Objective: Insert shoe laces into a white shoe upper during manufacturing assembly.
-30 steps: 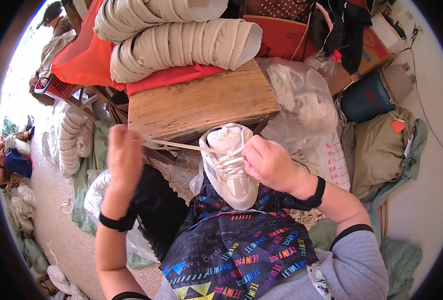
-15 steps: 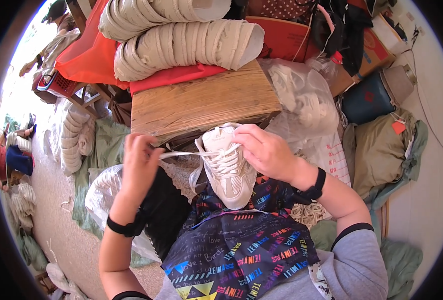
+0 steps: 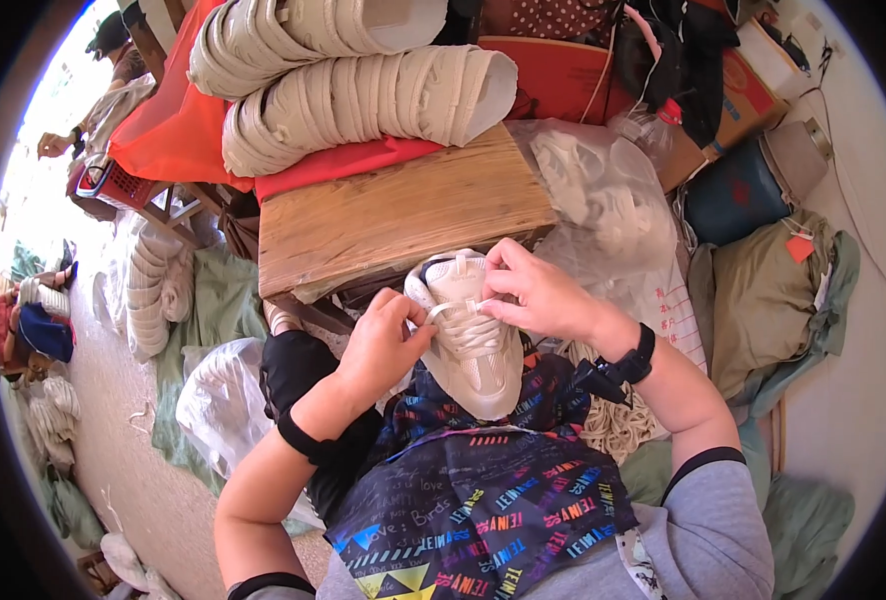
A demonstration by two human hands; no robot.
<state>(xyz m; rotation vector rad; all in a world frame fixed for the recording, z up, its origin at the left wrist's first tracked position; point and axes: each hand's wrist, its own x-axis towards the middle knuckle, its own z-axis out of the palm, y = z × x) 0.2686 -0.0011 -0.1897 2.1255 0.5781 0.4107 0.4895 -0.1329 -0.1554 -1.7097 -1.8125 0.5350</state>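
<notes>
A cream sneaker [image 3: 480, 370] rests on my lap, toe toward me, its tongue against the front of the wooden bench. White shoelace [image 3: 455, 310] runs across its upper eyelets in several rows. At the shoe's left side my left hand [image 3: 385, 335] is closed, pinching the lace between thumb and fingertips. My right hand [image 3: 531, 290] lies over the shoe's upper right edge, with thumb and fingers pinched at the lace by the tongue. The fingers hide part of the lace and the right eyelets.
Stacks of nested cream shoe uppers [image 3: 363, 100] lie on red cloth atop the wooden bench [image 3: 393, 215]. A clear bag of pale shoes [image 3: 603, 200] is right of it. Bundled laces [image 3: 618, 420] sit under my right forearm. A person [image 3: 113, 60] is at the far left.
My left hand has come in from the left to the shoe, and the lace once stretched out sideways is now short between both hands. My right hand stays by the tongue.
</notes>
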